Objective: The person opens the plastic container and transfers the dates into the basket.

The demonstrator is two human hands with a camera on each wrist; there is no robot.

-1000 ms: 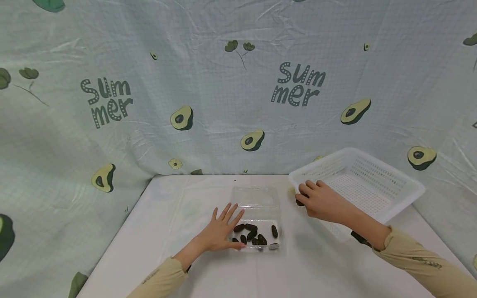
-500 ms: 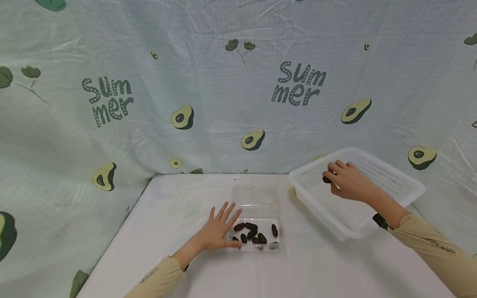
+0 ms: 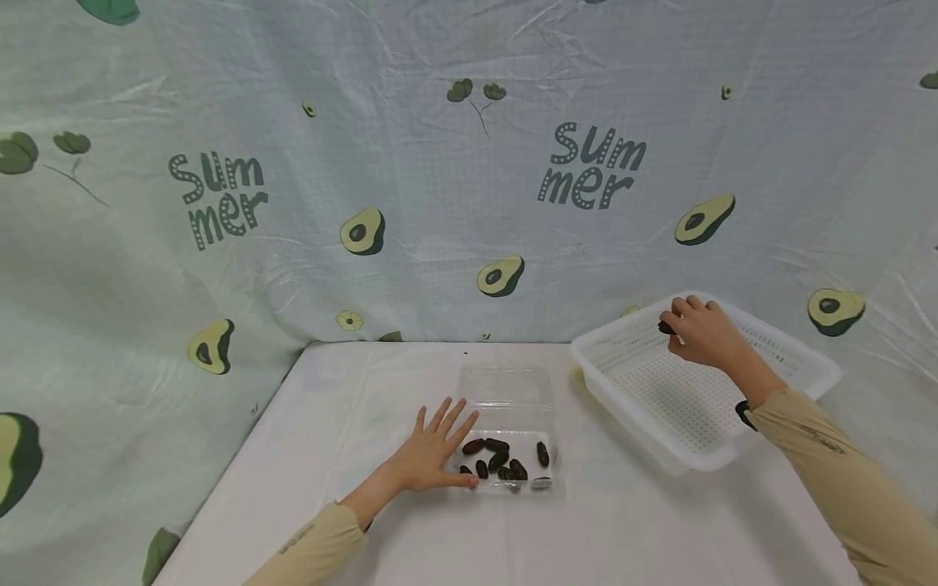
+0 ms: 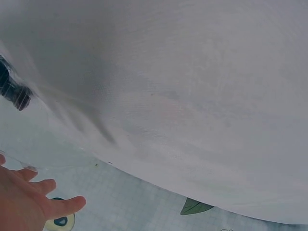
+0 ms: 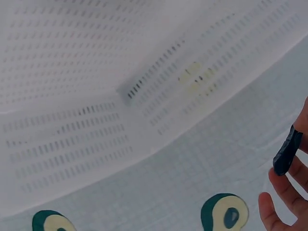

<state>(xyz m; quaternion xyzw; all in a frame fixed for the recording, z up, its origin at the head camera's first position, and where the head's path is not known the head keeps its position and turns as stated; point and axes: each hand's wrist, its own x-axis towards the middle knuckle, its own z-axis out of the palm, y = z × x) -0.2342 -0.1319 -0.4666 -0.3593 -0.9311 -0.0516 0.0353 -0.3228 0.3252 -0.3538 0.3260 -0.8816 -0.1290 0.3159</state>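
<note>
In the head view my right hand [image 3: 705,334] is raised over the far part of a white perforated basket [image 3: 626,411]. Thumb and fingertips pinch one dark brown date [image 3: 665,327]; the right wrist view shows this date [image 5: 287,151] lengthwise between them. My left hand [image 3: 428,460] lies with fingers spread at the left side of a clear plastic clamshell box [image 3: 524,443]. Several dates [image 3: 498,461] lie inside it, mostly towards the front, with a single one at the right. The box's lid [image 3: 506,384] is folded back.
A pale cloth covers the table [image 3: 366,391]. Behind it hangs a curtain [image 3: 418,163] printed with avocados and lettering. The basket stands at the back right, and its perforated floor [image 3: 681,407] shows.
My right hand has carried the date from beside the basket's left rim up and to the right, over the basket. The left hand has stayed at the box.
</note>
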